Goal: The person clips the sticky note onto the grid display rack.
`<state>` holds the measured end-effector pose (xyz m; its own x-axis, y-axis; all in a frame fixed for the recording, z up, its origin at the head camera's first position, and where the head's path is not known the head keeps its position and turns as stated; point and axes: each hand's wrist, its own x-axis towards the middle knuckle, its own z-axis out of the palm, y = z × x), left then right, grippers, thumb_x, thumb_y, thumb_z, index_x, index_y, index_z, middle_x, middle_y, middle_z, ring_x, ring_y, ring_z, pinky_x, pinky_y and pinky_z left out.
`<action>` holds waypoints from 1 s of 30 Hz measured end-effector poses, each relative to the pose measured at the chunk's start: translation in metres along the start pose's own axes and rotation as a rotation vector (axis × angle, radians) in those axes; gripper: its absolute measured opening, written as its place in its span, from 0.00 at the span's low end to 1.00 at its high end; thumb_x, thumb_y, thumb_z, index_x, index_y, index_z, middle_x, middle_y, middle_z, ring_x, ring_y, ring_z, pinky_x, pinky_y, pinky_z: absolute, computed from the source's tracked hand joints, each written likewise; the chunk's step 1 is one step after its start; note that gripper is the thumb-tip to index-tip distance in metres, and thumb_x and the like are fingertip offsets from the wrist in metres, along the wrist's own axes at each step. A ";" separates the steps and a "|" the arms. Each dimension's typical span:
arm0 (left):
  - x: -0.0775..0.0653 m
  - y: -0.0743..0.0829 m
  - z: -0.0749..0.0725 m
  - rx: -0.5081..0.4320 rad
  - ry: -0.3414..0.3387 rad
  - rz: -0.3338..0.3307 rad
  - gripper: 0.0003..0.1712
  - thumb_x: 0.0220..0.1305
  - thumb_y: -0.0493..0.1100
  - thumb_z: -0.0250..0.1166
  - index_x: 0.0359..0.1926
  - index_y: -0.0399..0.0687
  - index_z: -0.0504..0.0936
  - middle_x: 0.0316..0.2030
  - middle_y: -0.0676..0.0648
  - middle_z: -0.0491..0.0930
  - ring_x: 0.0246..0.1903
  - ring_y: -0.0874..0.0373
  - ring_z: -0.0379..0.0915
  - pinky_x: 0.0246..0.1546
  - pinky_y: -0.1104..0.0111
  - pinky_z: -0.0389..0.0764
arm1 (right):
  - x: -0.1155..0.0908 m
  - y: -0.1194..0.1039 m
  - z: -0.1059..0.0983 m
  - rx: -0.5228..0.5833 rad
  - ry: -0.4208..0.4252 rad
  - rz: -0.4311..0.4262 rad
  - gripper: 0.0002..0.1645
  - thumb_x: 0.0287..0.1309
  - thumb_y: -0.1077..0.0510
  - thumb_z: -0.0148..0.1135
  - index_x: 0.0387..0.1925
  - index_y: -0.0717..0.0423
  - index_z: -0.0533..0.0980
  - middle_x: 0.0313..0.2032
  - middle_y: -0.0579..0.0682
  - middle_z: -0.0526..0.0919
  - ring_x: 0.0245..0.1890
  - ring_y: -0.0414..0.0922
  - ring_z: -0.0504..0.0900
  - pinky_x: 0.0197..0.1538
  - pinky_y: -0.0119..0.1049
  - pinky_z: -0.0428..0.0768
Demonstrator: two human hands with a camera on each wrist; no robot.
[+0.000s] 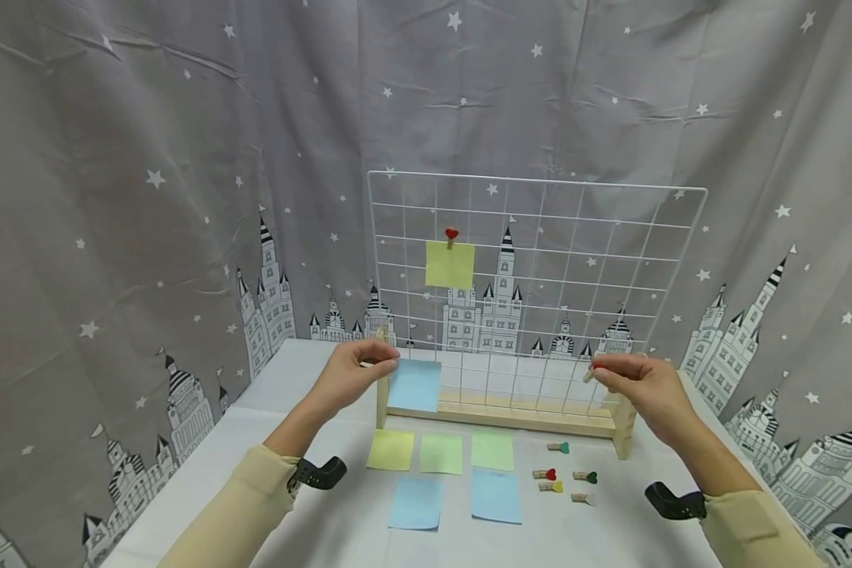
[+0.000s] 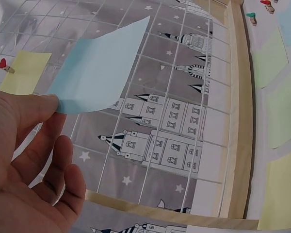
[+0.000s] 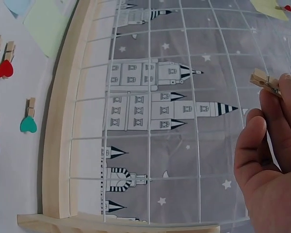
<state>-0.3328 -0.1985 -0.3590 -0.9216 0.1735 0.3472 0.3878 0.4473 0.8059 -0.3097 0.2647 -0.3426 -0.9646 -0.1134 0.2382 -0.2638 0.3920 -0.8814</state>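
Note:
My left hand pinches a blue sticky note by its upper corner, in front of the lower left of the white wire grid. In the left wrist view the blue note hangs from thumb and forefinger. My right hand pinches a small wooden clothespin at the grid's right side; a bit of red shows by the fingertips in the head view. Higher on the grid, a yellow sticky note hangs from a clothespin with a red heart.
On the white table lie a yellow note, two green notes and two blue notes. Several heart clothespins lie to their right. The grid stands in a wooden base, before a grey curtain printed with castles.

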 end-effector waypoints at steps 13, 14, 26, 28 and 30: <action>0.011 0.014 0.004 -0.003 -0.004 0.045 0.09 0.69 0.46 0.69 0.47 0.50 0.87 0.44 0.47 0.87 0.45 0.54 0.80 0.44 0.61 0.80 | 0.004 -0.009 0.002 0.003 0.005 -0.007 0.28 0.69 0.50 0.67 0.61 0.64 0.79 0.42 0.28 0.87 0.45 0.31 0.83 0.49 0.25 0.82; 0.012 0.015 0.004 -0.006 -0.004 0.045 0.09 0.69 0.45 0.69 0.47 0.50 0.87 0.44 0.47 0.87 0.45 0.54 0.80 0.44 0.61 0.80 | 0.004 -0.010 0.002 0.002 0.006 -0.005 0.28 0.69 0.50 0.67 0.61 0.64 0.79 0.42 0.28 0.87 0.45 0.32 0.83 0.49 0.26 0.82; 0.023 0.027 0.004 0.000 -0.015 0.082 0.08 0.69 0.46 0.70 0.46 0.52 0.88 0.44 0.48 0.88 0.44 0.54 0.80 0.45 0.60 0.81 | 0.009 -0.019 0.001 0.002 -0.005 -0.047 0.27 0.70 0.50 0.66 0.61 0.65 0.79 0.43 0.26 0.86 0.46 0.30 0.81 0.49 0.25 0.81; 0.025 0.030 0.005 -0.003 -0.018 0.081 0.08 0.69 0.46 0.70 0.46 0.52 0.88 0.44 0.49 0.88 0.44 0.54 0.80 0.44 0.60 0.81 | 0.010 -0.020 0.001 0.009 -0.007 -0.050 0.27 0.70 0.50 0.66 0.61 0.65 0.79 0.43 0.26 0.86 0.46 0.30 0.82 0.49 0.25 0.81; 0.026 0.032 0.007 -0.011 -0.025 0.082 0.08 0.69 0.46 0.70 0.47 0.52 0.88 0.45 0.48 0.88 0.44 0.54 0.80 0.44 0.60 0.81 | 0.012 -0.022 0.001 0.009 -0.007 -0.051 0.27 0.70 0.50 0.66 0.62 0.64 0.78 0.43 0.26 0.86 0.45 0.31 0.83 0.49 0.25 0.81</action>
<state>-0.3447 -0.1739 -0.3273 -0.8869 0.2307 0.4002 0.4618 0.4209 0.7807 -0.3151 0.2541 -0.3206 -0.9499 -0.1397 0.2797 -0.3122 0.3776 -0.8718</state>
